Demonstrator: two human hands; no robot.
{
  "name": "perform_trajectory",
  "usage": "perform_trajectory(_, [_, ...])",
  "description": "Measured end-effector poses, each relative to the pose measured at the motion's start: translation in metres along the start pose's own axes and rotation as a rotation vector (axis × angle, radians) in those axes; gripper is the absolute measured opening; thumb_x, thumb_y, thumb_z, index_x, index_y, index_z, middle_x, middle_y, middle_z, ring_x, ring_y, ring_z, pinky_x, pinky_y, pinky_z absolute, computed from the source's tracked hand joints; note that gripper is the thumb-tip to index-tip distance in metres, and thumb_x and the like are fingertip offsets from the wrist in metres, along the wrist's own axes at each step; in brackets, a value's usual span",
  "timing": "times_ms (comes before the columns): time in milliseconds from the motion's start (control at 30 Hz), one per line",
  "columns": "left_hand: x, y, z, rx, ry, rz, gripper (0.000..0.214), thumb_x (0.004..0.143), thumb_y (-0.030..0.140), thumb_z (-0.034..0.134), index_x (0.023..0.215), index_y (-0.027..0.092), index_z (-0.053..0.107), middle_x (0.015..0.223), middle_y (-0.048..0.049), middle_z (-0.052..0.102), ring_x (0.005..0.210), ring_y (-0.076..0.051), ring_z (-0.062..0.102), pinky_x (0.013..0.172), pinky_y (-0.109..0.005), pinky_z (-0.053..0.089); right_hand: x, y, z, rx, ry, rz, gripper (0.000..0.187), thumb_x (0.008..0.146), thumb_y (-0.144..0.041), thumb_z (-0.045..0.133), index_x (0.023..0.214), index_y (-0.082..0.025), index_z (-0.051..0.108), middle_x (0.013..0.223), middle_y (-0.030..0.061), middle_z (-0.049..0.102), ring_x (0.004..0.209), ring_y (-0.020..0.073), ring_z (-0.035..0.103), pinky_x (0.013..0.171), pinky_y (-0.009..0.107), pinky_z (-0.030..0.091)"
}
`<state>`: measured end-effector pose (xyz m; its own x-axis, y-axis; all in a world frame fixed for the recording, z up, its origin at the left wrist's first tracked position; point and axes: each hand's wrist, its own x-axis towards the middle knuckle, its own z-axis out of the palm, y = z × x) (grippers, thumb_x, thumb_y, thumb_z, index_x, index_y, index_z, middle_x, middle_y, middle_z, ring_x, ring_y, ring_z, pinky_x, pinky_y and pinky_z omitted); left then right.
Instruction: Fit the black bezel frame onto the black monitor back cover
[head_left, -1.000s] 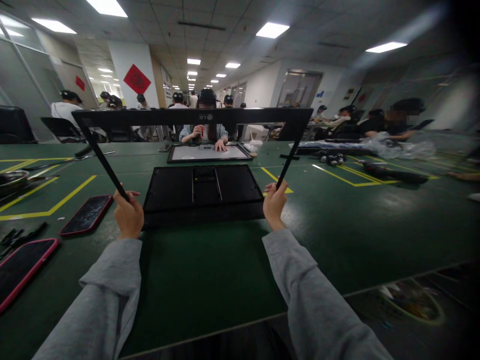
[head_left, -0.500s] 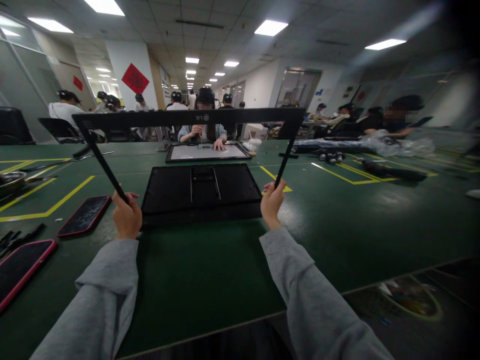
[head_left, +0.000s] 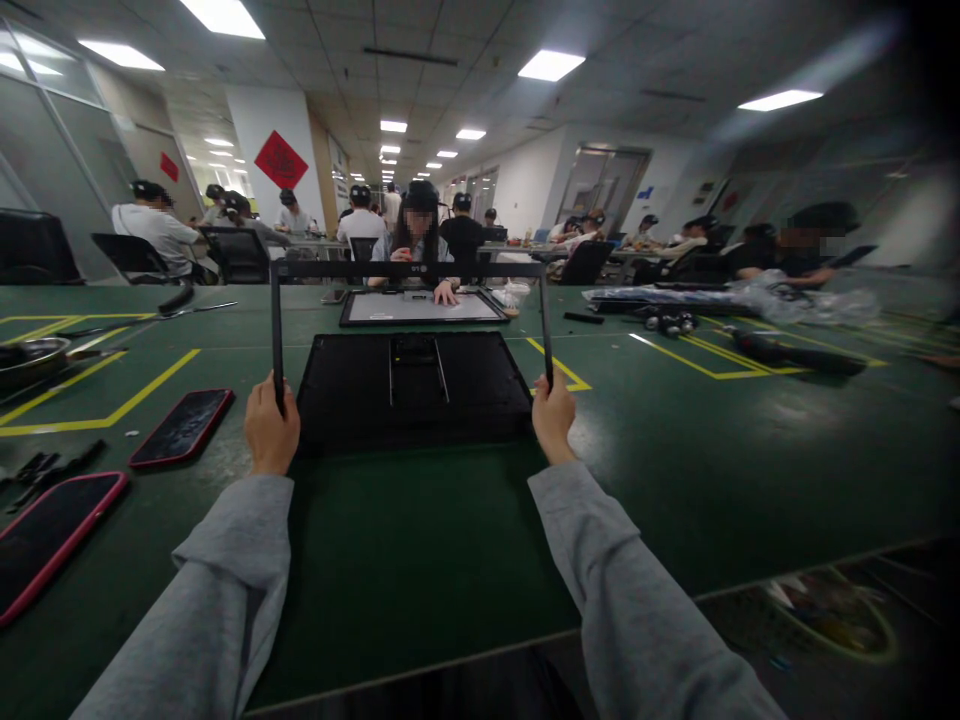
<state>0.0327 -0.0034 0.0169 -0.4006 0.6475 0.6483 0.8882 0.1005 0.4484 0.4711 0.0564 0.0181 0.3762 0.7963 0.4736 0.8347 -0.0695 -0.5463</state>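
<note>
Black frame (head_left: 409, 270) near the dark panel (head_left: 484, 385), left hand (head_left: 272, 425) and right hand (head_left: 553, 420) each clamped round one side bar.

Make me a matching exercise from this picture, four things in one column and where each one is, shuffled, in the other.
Things
1. black frame
2. red diamond sign
3. pale panel
4. farther red-edged phone

Places
A. on the white pillar
B. on the green table, left of the left hand
C. held by the left hand and right hand
D. under a co-worker's hand

Pairs: 1-C, 2-A, 3-D, 4-B
</note>
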Motion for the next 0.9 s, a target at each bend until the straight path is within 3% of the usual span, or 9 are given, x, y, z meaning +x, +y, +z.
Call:
perform_trajectory(100, [0.003,-0.015,0.014,0.034,-0.055,-0.029,0.047,0.093,0.035,0.033,0.129,0.012,0.052,0.129,-0.0171,0.053,0.121,-0.026,0.047,0.103,-0.039,0.036,0.001,0.005,0.007,-0.036,0.0,-0.034,0.046,0.097,-0.031,0.028,0.136,-0.016,0.046,0.12,0.0138,0.063,0.106,0.0244,0.057,0.089,0.033,0.04])
perform_trajectory(233, [0.005,-0.033,0.03,0.066,-0.281,-0.067,0.048,0.091,0.035,0.036,0.129,0.01,0.054,0.126,-0.0179,0.057,0.116,-0.027,0.052,0.1,-0.039,0.04,0.002,0.014,0.017,-0.122,-0.163,-0.047,0.041,0.095,-0.025,0.036,0.131,-0.015,0.053,0.116,0.0136,0.065,0.107,0.0234,0.057,0.091,0.033,0.04])
perform_trajectory(433, [0.005,-0.033,0.031,0.113,-0.419,-0.138,0.053,0.091,0.037,0.036,0.138,0.013,0.046,0.114,-0.0184,0.065,0.105,-0.03,0.061,0.089,-0.042,0.045,0.004,0.021,0.026,-0.198,-0.247,-0.01,0.041,0.096,-0.023,0.036,0.133,-0.013,0.051,0.111,0.0157,0.065,0.103,0.0242,0.061,0.088,0.034,0.042])
perform_trajectory(700, [0.005,-0.035,0.031,0.058,-0.417,-0.167,0.058,0.089,0.044,0.041,0.14,0.016,0.046,0.118,-0.0164,0.065,0.105,-0.03,0.061,0.09,-0.04,0.045,0.006,0.025,0.032,-0.205,-0.209,-0.058,0.039,0.096,-0.022,0.036,0.128,-0.009,0.053,0.117,0.0171,0.063,0.109,0.0264,0.057,0.09,0.034,0.041])
perform_trajectory(900, [0.011,-0.048,0.035,-0.037,-0.379,-0.2,0.053,0.093,0.046,0.032,0.125,0.016,0.061,0.12,-0.0137,0.065,0.11,-0.025,0.059,0.092,-0.035,0.043,0.005,0.023,0.033,-0.132,-0.224,0.027,0.041,0.1,-0.025,0.027,0.129,-0.011,0.051,0.116,0.0167,0.063,0.104,0.0229,0.06,0.086,0.03,0.041])
